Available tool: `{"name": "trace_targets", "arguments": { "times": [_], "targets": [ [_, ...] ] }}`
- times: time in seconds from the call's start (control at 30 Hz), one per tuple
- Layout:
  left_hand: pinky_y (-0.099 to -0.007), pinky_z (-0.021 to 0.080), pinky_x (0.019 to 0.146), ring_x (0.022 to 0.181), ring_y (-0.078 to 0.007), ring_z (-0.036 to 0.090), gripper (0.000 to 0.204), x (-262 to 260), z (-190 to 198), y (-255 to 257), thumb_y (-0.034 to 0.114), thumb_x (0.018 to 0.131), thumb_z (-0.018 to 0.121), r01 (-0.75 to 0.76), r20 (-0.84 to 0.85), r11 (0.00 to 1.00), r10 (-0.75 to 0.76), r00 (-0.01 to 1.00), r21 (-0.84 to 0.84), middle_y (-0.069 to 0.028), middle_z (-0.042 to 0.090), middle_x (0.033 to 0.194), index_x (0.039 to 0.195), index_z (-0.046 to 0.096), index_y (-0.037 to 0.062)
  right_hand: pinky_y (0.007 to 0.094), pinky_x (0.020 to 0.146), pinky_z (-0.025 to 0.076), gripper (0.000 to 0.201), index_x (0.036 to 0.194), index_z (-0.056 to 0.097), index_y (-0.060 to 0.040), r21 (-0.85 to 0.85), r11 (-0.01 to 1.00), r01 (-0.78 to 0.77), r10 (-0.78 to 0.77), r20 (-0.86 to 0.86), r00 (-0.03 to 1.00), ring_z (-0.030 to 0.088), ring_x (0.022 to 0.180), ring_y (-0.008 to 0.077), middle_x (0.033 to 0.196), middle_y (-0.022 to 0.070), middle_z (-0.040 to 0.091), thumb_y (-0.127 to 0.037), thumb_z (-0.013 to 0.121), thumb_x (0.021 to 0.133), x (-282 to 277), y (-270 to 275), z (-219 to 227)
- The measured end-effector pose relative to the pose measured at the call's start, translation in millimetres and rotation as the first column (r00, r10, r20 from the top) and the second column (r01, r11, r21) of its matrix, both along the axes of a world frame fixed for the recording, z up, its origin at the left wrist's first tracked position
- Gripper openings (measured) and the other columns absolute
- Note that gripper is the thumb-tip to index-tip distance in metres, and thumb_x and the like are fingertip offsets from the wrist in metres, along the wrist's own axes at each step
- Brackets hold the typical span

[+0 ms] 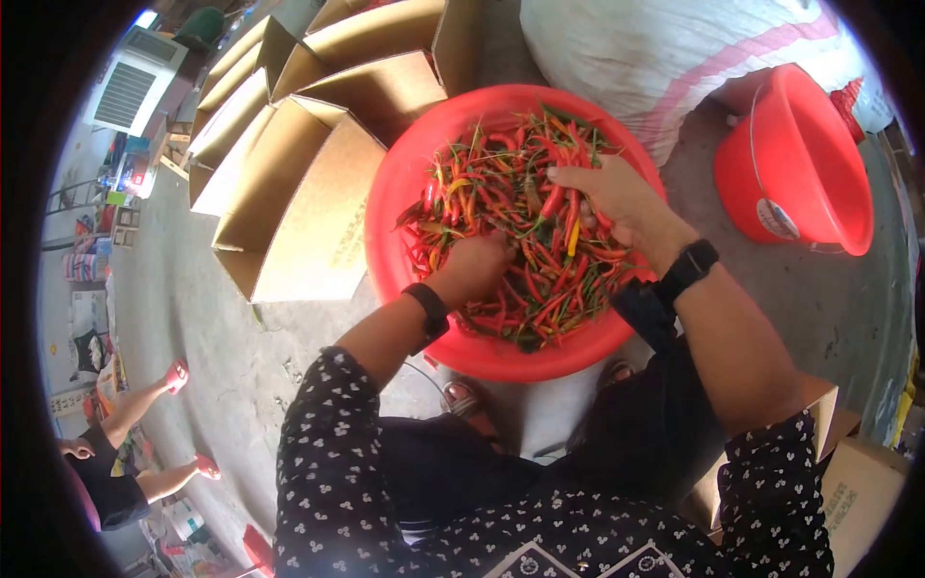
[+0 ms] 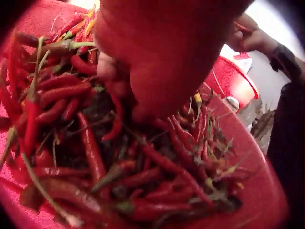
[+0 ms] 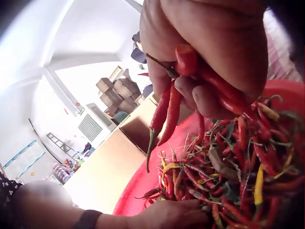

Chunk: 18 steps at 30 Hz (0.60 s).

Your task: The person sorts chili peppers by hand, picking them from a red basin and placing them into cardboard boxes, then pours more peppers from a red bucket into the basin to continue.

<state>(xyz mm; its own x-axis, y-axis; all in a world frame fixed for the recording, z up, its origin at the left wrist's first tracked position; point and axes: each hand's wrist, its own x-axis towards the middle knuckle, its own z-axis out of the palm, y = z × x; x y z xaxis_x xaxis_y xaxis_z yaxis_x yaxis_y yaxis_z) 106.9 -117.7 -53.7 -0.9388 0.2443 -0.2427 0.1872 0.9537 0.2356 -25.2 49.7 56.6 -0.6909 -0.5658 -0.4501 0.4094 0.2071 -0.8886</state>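
Big white sack point(image 1: 617, 53), far side. Open cardboard boxes point(image 1: 323, 207), left. Red basin point(image 1: 381, 231) on floor, heaped with chilies point(image 1: 554, 308) (mostly red, few yellow). Red bucket point(image 1: 756, 178) right of basin. Right hand point(image 1: 626, 207) above heap, fingers curled round several red chilies point(image 3: 171, 112). Left hand point(image 1: 472, 268) down among chilies, grip hidden, cannot tell.
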Motion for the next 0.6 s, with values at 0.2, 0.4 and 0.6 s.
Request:
{"name": "trace_targets", "arguments": {
  "times": [0.2, 0.4, 0.6],
  "targets": [
    [-0.0304, 0.042, 0.059, 0.064, -0.0145, 0.053, 0.017, -12.1, 19.1, -45.4, 0.019, 0.083, 0.055, -0.401, 0.413, 0.651, 0.145, 0.899, 0.645, -0.0048, 0.057, 0.066, 0.076, 0.059, 0.0035, 0.0202, 0.035, 0.031, 0.013, 0.083, 0.057, -0.0048, -0.038, 0.999, 0.011, -0.009, 0.046, 0.999, 0.042, 0.041, 0.0057, 0.060, 0.0015, 0.056, -0.017, 0.062, 0.080, -1.3, 1.9, -1.1],
    [-0.0186, 0.036, 0.054, 0.059, -0.0049, 0.045, 0.014, -12.8, 34.2, -50.9, 0.015, 0.090, 0.046, -0.647, 0.652, 0.109, -0.022, 0.758, 0.755, -0.0002, 0.060, 0.081, 0.092, 0.057, 0.0066, 0.0206, 0.037, 0.038, 0.013, 0.089, 0.056, -0.0023, -0.059, 0.998, -0.036, 0.040, 0.080, 0.996, 0.053, 0.050, 0.0080, 0.068, 0.0054, 0.059, -0.013, 0.060, 0.081, -1.1, 0.4, -1.8],
    [-0.0174, 0.036, 0.052, 0.056, -0.0045, 0.044, 0.009, -22.1, 44.5, -41.4, 0.013, 0.089, 0.049, -0.603, 0.609, 0.138, -0.003, 0.793, 0.786, -0.0004, 0.059, 0.076, 0.086, 0.056, 0.0072, 0.0221, 0.039, 0.043, 0.018, 0.095, 0.054, -0.0007, -0.063, 0.995, -0.083, 0.088, 0.084, 0.993, 0.059, 0.055, 0.0117, 0.073, 0.0084, 0.061, -0.010, 0.060, 0.081, -3.4, 2.8, -4.6]
  ]
}}
